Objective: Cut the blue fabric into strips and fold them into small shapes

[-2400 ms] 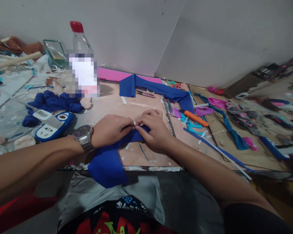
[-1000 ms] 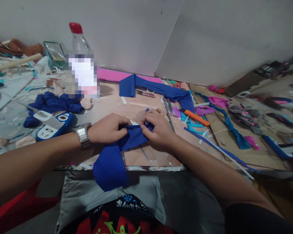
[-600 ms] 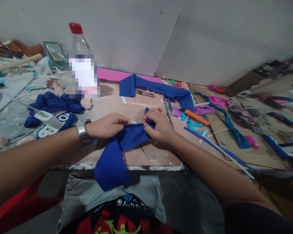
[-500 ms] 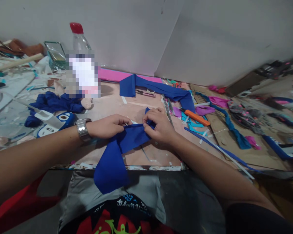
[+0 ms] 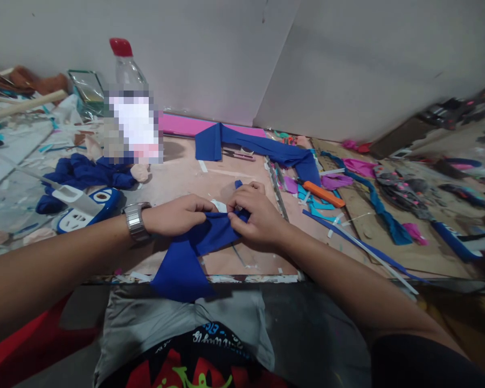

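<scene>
A strip of blue fabric (image 5: 214, 234) lies between my hands at the table's front, one end hanging over the edge toward my lap. My left hand (image 5: 180, 214), with a metal watch on the wrist, pinches its upper edge from the left. On the other side my right hand (image 5: 256, 215) grips the fabric between thumb and curled fingers, and a small blue end sticks up behind the fingers. A small white piece (image 5: 219, 206) shows between the hands, just above the folded edge. Another long blue strip (image 5: 262, 146) lies farther back, bent at both ends.
Bunched blue cloth (image 5: 87, 173) and a blue-white glue gun (image 5: 89, 207) lie left. Behind them stands a red-capped bottle (image 5: 128, 73). An orange cutter (image 5: 323, 194), fabric scraps and a thin white stick (image 5: 378, 258) lie right, near cardboard (image 5: 364, 226).
Both hands still hold the fabric. My right hand has shifted slightly left, and the hanging end of the fabric has drawn up a little. The whole view has moved slightly.
</scene>
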A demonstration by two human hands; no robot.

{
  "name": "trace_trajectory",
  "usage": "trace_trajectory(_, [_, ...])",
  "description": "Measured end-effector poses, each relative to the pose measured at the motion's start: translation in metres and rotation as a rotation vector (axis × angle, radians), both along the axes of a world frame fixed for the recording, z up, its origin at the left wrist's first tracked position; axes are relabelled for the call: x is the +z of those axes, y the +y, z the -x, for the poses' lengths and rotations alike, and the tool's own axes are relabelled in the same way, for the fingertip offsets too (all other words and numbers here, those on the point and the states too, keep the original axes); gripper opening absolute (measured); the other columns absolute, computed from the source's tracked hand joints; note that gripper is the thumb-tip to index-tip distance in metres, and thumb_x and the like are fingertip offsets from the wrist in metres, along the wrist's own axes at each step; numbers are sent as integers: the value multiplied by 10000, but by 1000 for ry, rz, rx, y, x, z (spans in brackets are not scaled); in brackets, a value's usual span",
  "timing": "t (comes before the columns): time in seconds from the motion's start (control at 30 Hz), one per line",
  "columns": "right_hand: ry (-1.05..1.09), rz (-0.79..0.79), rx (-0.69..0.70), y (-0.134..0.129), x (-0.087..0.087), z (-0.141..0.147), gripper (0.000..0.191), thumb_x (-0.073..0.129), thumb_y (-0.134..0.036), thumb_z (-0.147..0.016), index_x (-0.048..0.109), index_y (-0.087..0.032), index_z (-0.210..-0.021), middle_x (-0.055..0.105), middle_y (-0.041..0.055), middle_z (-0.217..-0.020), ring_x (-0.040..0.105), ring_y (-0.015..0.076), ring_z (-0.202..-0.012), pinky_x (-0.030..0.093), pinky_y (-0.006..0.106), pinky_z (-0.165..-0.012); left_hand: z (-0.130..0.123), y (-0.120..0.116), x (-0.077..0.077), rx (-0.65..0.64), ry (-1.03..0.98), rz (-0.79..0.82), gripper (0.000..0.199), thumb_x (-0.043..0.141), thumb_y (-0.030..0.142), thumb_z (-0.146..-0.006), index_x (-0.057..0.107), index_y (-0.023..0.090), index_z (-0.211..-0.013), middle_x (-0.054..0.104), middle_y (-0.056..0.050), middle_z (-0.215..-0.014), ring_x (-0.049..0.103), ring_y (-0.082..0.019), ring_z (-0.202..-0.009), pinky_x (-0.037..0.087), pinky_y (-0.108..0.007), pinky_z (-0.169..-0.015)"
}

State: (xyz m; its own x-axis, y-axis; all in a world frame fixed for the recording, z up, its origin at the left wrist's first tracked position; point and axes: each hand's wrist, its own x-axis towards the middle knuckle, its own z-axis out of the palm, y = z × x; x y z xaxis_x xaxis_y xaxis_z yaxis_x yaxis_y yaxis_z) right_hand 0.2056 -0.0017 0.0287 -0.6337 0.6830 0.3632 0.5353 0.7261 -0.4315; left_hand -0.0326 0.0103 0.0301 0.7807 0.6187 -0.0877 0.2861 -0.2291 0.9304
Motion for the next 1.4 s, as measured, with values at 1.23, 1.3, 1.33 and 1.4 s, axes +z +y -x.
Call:
trace_trajectory(1.23, [99,-49,-44,0,-3,-1,50,693,-212,-921,732,-234,-943,790,-2,-877,712,198,-837,333,469,-1031,1,-4,-2,189,34,-318,275,544,263,-933,746,184,-1102,786,-45,-1046,705,-217,-953,531,-336,-909])
trace_trajectory(1.3, [121,-26,-60,2,-3,-1,54,683,-209,-917,733,-229,-918,778,-5,-847,704,192,-813,349,458,-1001,2,-5,-1,245,31,-371,258,556,240,-913,739,172,-1081,780,-47,-1031,708,-207,-921,530,-319,-868])
trace_trajectory(1.33, [131,-18,-71,3,-3,-1,58,676,-210,-916,730,-226,-902,773,-6,-837,699,189,-802,354,454,-988,2,-5,-1,267,24,-387,247,555,227,-903,733,168,-1063,777,-45,-1015,707,-199,-902,527,-311,-852])
trace_trajectory(1.4, [143,-16,-99,4,-3,-1,72,664,-221,-919,722,-222,-877,767,-6,-826,690,188,-788,359,448,-972,2,-5,0,300,16,-414,219,559,207,-878,721,165,-1019,770,-36,-969,699,-185,-854,520,-297,-814])
